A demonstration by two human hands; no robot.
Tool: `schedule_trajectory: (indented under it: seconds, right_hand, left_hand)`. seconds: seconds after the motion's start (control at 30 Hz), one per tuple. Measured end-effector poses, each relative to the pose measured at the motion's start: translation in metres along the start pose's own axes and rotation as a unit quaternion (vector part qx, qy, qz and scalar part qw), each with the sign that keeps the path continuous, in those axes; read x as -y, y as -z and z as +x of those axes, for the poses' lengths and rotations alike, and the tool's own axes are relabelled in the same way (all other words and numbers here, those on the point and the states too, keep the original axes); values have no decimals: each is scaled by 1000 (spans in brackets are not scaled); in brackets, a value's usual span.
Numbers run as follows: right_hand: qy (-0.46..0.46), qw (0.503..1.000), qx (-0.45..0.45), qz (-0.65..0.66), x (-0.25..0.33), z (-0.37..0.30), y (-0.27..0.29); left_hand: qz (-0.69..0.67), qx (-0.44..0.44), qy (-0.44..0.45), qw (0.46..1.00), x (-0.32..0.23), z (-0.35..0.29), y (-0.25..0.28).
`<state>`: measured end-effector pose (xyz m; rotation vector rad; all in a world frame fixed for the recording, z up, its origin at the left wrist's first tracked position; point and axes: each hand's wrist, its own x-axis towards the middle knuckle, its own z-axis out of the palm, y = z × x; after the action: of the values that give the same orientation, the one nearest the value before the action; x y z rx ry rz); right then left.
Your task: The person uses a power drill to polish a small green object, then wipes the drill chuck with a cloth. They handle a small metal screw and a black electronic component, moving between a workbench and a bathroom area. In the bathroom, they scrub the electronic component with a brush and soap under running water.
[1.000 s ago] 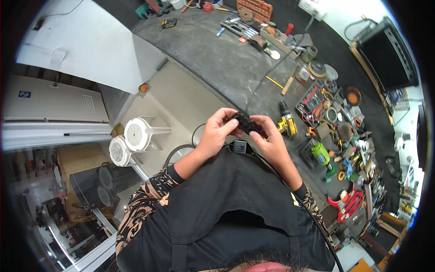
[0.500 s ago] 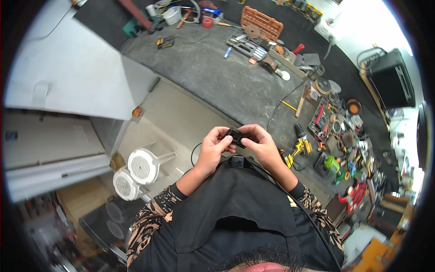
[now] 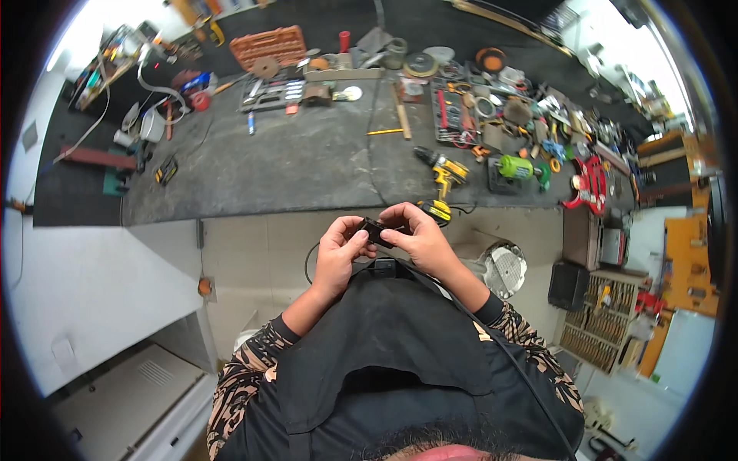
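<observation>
Both hands are in front of my chest, just short of the workbench's front edge, closed on one small black block-like object [image 3: 376, 232]. My left hand [image 3: 338, 250] grips its left end, with the thumb on top. My right hand [image 3: 419, 240] pinches the right end between thumb and fingers. The fingers cover much of the object, so its exact kind is unclear. Just below the hands, a small black box [image 3: 384, 266] sits at the edge of my black apron [image 3: 384, 330], near a black cable. A yellow and black cordless drill [image 3: 444, 175] lies on the bench beyond my right hand.
The dark workbench [image 3: 300, 165] spans the view ahead. On it lie a pencil [image 3: 384, 131], a battery pack [image 3: 165, 170], an orange tool case [image 3: 267, 48], a green power tool [image 3: 516, 167] and a red tool [image 3: 590, 184]. A white stool [image 3: 505, 269] stands on the floor at right.
My view has swung to the right, so the bench now runs straight across ahead of me. Both hands keep hold of the black object, which is slightly more tilted.
</observation>
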<state>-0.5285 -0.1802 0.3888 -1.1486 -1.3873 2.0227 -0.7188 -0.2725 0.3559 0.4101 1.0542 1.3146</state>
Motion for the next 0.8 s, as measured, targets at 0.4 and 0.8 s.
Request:
schedule_trajectory:
  seconds: [0.4, 0.8]
  right_hand:
    - [38, 989, -67, 125, -10, -148, 232]
    - [64, 967, -233, 79, -18, -194, 323]
  left_hand:
    - [82, 129, 60, 986, 124, 47, -229]
    - [89, 261, 130, 952, 167, 99, -323]
